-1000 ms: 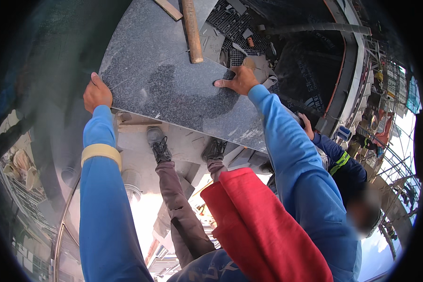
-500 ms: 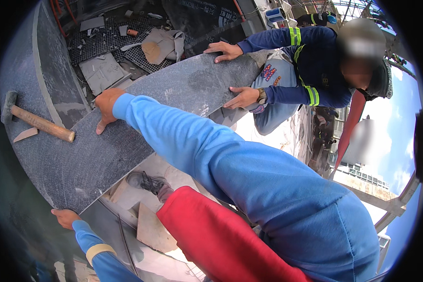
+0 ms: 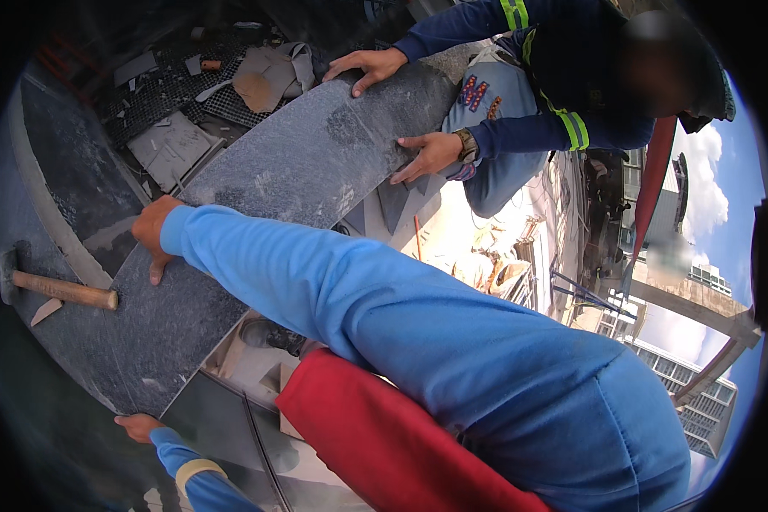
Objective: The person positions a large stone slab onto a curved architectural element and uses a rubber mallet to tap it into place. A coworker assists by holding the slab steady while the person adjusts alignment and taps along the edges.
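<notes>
Large dark grey speckled stone slab (image 3: 290,196) spans left-near to far-right; right hand (image 3: 152,235) pressed flat on its face, left hand (image 3: 136,425) gripping near edge, co-worker's hands (image 3: 431,154) on far-right edge, wooden-handled hammer (image 3: 55,288) resting left.

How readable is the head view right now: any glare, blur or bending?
Head view: the stone slab is evenly lit and sharp; fisheye bends its edges; sky at right is bright; the dark rim hides the corners; the right hand is sharp, the left hand dim.
</notes>
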`<state>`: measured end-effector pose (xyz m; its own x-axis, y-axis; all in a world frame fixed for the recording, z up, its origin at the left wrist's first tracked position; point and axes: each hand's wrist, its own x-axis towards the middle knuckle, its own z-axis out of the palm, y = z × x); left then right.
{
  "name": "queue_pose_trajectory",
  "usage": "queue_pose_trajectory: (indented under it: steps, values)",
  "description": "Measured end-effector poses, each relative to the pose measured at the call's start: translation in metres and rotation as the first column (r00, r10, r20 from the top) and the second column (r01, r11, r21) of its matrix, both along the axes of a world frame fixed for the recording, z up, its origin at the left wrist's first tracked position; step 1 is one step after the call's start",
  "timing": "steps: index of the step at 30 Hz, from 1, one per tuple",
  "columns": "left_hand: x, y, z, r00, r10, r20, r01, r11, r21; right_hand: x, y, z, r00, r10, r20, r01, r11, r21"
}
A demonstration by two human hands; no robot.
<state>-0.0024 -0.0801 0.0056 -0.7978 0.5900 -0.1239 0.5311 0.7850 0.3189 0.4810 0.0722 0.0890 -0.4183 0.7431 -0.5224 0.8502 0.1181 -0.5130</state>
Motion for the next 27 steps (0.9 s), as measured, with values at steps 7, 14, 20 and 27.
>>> queue_pose_trajectory:
  steps: [7, 14, 20, 27]
  values:
    - [-0.001, 0.0, -0.004, 0.995, 0.003, -0.096, -0.004, 1.0, -0.005, -0.009, 0.0, -0.006, 0.995, -0.087, 0.056, 0.088, 0.996, -0.022]
    - [0.012, 0.002, 0.008, 0.999, -0.012, -0.051, 0.01, 0.999, -0.038, 0.0, 0.012, -0.002, 0.996, 0.029, 0.082, -0.027, 0.999, -0.021]
    - [0.004, 0.002, 0.0, 0.999, 0.02, -0.035, -0.021, 0.999, -0.046, 0.042, -0.004, 0.002, 0.988, -0.088, 0.126, 0.092, 0.995, -0.026]
    - [0.002, 0.002, 0.001, 1.0, -0.015, 0.002, 0.015, 0.999, -0.046, 0.035, -0.007, 0.01, 0.98, -0.085, 0.179, 0.094, 0.995, -0.043]
